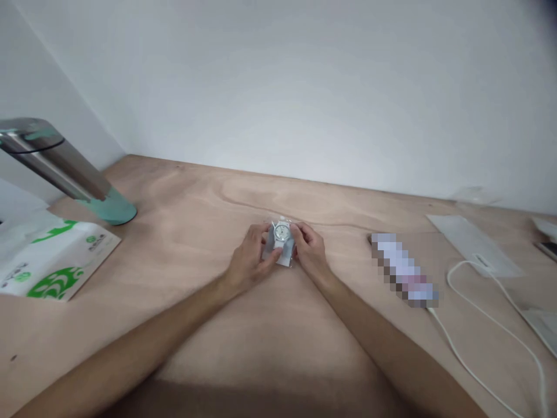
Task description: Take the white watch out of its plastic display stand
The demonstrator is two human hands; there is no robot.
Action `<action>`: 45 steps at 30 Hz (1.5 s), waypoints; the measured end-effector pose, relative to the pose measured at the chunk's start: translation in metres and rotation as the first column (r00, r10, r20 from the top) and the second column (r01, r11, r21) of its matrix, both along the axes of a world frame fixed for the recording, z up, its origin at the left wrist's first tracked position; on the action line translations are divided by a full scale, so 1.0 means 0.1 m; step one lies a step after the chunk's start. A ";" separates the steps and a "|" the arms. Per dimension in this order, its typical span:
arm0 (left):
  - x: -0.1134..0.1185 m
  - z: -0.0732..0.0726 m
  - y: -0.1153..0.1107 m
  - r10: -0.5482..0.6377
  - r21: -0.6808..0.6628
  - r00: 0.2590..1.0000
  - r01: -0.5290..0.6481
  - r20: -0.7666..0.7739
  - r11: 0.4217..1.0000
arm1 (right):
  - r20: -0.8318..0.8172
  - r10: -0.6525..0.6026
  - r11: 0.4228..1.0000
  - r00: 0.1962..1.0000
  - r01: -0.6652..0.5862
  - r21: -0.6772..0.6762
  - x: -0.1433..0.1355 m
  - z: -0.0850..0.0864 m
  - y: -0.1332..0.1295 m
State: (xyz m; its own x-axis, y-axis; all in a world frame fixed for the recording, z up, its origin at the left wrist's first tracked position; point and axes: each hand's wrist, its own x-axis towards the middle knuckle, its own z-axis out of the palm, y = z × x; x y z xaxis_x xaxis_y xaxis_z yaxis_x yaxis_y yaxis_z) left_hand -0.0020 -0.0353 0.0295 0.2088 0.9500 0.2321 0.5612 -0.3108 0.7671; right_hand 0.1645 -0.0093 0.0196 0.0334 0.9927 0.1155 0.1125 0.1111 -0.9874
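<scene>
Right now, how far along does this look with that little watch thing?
Early or midway, as far as one view shows. Done: the white watch sits mid-table on a clear holder. In hand: the left hand and right hand grip it from both sides. Left: it is not yet freed or moved; the white cable and green-printed bag lie untouched.

A pale wooden table (183,191) carries a green-printed bag (52,261), steel bottle (61,168), white cable (487,325) and watch box (282,244).
</scene>
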 end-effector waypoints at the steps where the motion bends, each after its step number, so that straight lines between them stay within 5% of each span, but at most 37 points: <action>1: 0.00 0.00 0.00 -0.009 -0.003 1.000 0.009 -0.011 1.000 | -0.002 0.003 1.000 1.000 -0.003 -0.008 0.00 0.00 0.01; 13: -0.01 -0.07 0.05 -0.038 0.205 0.979 0.079 -0.200 0.976 | -0.066 0.079 0.995 0.995 -0.083 -0.061 0.02 -0.04 0.01; 22: -0.01 0.02 0.06 -0.031 0.197 0.999 0.032 -0.011 0.980 | -0.073 0.200 0.978 0.977 -0.203 -0.040 0.01 0.00 -0.01; 25: -0.02 0.06 0.04 -0.058 0.180 0.998 0.053 0.023 0.982 | -0.090 0.156 0.987 0.984 -0.158 -0.019 0.01 0.00 0.00; 29: -0.04 0.07 0.03 -0.058 -0.022 0.981 0.063 0.186 0.998 | -0.132 0.119 0.993 0.984 -0.117 0.026 0.01 0.00 -0.01; 32: -0.04 0.07 0.05 -0.033 -0.291 0.944 0.134 0.330 0.947 | -0.111 0.161 0.986 0.981 -0.156 0.056 0.00 0.02 -0.02; 34: -0.03 0.07 0.06 -0.050 -0.324 0.953 0.150 0.299 0.934 | -0.099 0.176 0.984 0.979 -0.173 0.037 0.00 0.03 -0.02; 39: 0.02 0.04 0.07 0.072 -0.239 0.982 -0.029 0.174 0.970 | -0.144 0.061 0.995 0.988 -0.072 -0.068 -0.01 0.02 0.02; 45: 0.02 -0.09 0.07 0.162 -0.040 0.986 -0.160 0.050 0.986 | -0.120 0.063 0.989 0.991 -0.078 -0.124 0.00 -0.01 0.06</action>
State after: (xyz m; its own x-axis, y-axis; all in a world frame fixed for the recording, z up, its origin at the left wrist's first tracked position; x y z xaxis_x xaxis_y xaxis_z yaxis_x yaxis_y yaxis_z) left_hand 0.0002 -0.0285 0.0208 0.0412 0.9780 0.2045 0.5601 -0.1921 0.8058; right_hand 0.1646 -0.0038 0.0189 -0.0316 0.9994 -0.0132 -0.0067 -0.0134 -0.9999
